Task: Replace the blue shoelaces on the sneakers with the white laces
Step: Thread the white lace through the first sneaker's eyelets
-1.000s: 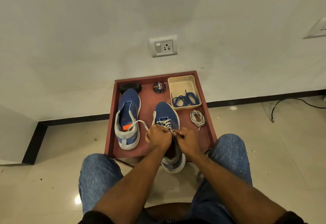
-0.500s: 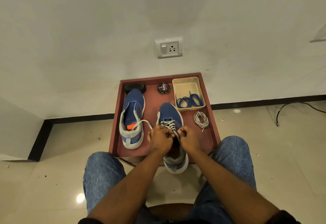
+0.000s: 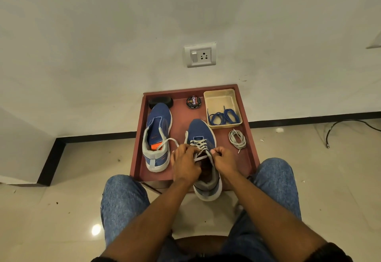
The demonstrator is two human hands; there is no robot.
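Two bare forearms — reaching forward from dark sleeves, converging between denim-clad knees. Left hand: knuckles up, fingers curled and pinching a white lace. Right hand: fingers curled tight, thumb tucked, pinching the lace at its other side. Hands near each other — not touching.

A plain room at home — you're sitting by the wall.
Tiled floor, wall socket, shoe polish tin — household things.

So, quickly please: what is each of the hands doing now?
Left hand: pinches the white lace of the right sneaker.
Right hand: pinches the same lace.
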